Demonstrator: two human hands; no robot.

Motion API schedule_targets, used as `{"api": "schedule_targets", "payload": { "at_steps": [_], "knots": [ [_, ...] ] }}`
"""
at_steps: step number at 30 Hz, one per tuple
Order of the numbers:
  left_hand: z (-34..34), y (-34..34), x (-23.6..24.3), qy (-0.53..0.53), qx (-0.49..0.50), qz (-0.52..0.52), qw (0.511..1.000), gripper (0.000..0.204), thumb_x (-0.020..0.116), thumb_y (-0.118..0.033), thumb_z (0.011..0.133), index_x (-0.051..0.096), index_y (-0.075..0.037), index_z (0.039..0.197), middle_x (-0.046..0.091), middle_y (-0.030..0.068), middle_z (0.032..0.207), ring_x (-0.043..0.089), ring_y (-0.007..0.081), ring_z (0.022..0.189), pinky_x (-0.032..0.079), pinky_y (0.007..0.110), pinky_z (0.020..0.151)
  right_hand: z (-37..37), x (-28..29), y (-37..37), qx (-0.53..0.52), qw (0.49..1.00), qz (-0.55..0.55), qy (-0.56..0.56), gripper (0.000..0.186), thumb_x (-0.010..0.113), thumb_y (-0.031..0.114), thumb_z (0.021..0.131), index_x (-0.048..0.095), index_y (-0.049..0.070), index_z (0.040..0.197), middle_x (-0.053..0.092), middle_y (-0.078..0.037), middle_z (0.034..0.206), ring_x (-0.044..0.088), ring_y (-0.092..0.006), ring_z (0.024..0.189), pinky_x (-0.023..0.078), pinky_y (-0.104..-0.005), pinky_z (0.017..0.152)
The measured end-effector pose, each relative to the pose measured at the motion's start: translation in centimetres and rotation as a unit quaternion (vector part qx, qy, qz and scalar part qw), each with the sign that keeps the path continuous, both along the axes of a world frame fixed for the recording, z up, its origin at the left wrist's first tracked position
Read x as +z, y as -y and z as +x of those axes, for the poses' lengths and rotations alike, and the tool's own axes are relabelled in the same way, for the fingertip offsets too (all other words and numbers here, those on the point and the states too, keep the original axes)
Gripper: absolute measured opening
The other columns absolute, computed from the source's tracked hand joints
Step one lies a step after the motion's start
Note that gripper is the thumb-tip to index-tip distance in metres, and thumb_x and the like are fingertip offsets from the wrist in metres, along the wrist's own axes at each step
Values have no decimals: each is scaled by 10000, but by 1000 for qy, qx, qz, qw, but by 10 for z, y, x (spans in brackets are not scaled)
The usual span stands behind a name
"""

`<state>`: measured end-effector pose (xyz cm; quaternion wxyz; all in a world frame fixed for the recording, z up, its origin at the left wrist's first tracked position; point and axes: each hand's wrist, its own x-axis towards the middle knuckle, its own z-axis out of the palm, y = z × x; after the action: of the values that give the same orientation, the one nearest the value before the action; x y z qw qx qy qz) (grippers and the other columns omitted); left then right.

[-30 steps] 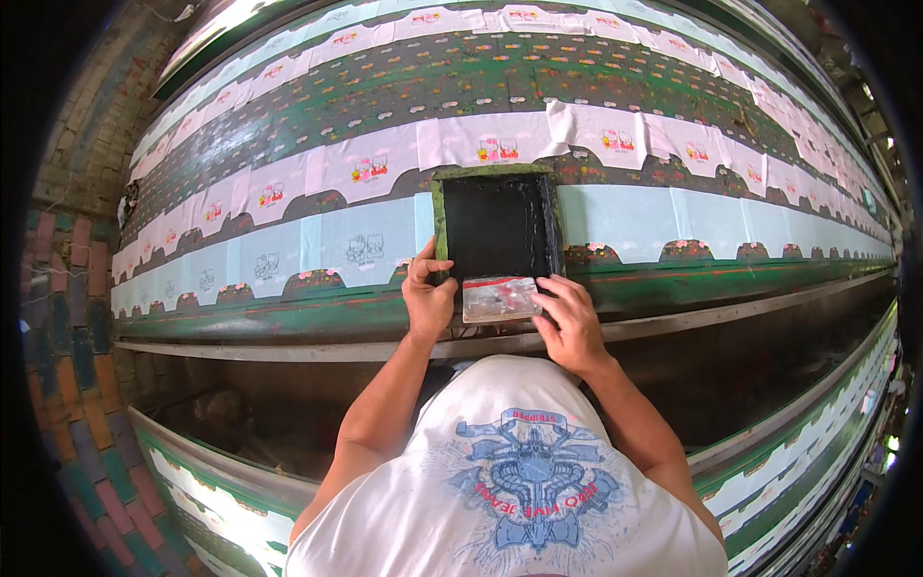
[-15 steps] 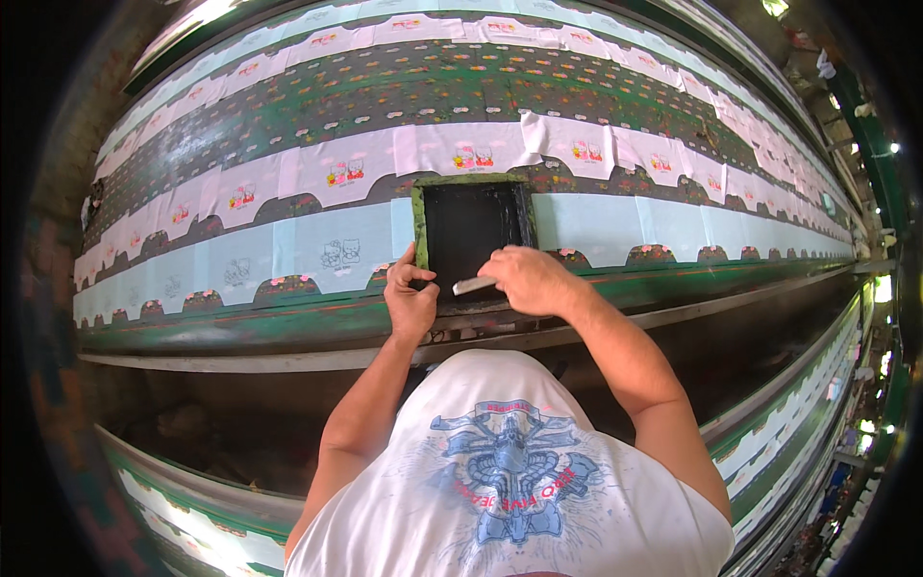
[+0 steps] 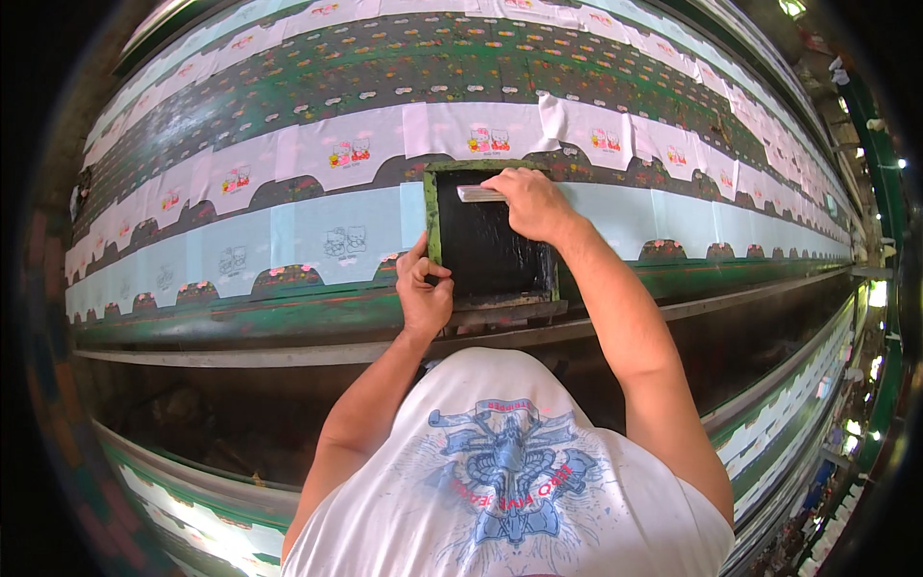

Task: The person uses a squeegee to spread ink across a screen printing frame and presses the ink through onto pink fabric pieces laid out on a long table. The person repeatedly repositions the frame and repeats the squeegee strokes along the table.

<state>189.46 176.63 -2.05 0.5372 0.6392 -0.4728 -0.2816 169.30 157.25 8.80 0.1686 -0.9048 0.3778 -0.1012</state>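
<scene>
A screen-printing frame (image 3: 432, 202) with a green rim and a dark, ink-coated mesh (image 3: 490, 264) lies over a row of pale blue cut fabric pieces (image 3: 346, 216). My left hand (image 3: 425, 288) grips the frame's left side near its lower corner, fingers curled. Toward the far end of the mesh, my right hand (image 3: 529, 202) holds a pale, flat-bladed squeegee (image 3: 476, 193), which crosses the screen sideways. The fabric directly beneath the frame is hidden.
A long green printing table (image 3: 212, 317) carries rows of pink pieces (image 3: 358, 135) with printed cartoon figures beyond the blue row. A metal rail (image 3: 163, 357) runs along its near edge. Another table (image 3: 202, 514) with fabric pieces stands behind me.
My right hand has lifted the squeegee from lying flat at the screen's near end and moved it up to the far end. My left hand stays on the frame's left side.
</scene>
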Motion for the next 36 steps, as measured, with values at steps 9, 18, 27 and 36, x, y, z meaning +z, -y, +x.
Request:
{"api": "schedule_targets", "payload": {
  "at_steps": [9, 18, 27, 36],
  "knots": [
    [2, -2, 2, 21, -12, -17, 1000, 212, 759, 124, 711, 680, -50, 801, 639, 259, 1645, 618, 394, 1388, 458, 482, 1209, -15, -11, -90, 23, 997, -72, 31, 439, 671, -20, 895, 765, 84, 1310, 743, -109, 1233, 684, -335, 1143, 520, -485, 1005],
    [1, 1, 4, -4, -20, -29, 999, 203, 732, 133, 747, 688, -48, 827, 627, 264, 1659, 600, 387, 1415, 430, 477, 1238, -23, -1, -158, 12, 999, -48, 17, 405, 709, 19, 916, 751, 65, 1316, 727, -100, 1314, 665, -316, 1218, 519, -470, 1063],
    [2, 3, 3, -24, -32, -43, 998, 207, 738, 134, 758, 704, -53, 839, 647, 255, 1640, 587, 376, 1466, 406, 477, 1259, -54, 5, -184, -58, 992, 9, 115, 518, 867, 243, 953, 730, 85, 1428, 647, -134, 1506, 559, -375, 1453, 446, -529, 1214],
    [-79, 21, 33, 29, -41, -74, 996, 265, 705, 189, 783, 693, -66, 852, 598, 255, 1680, 568, 387, 1530, 446, 475, 1255, -177, -41, -186, -228, 901, 88, 359, 418, 831, 170, 1019, 748, 14, 1399, 711, -211, 1499, 662, -385, 1418, 494, -486, 1228]
  ]
}}
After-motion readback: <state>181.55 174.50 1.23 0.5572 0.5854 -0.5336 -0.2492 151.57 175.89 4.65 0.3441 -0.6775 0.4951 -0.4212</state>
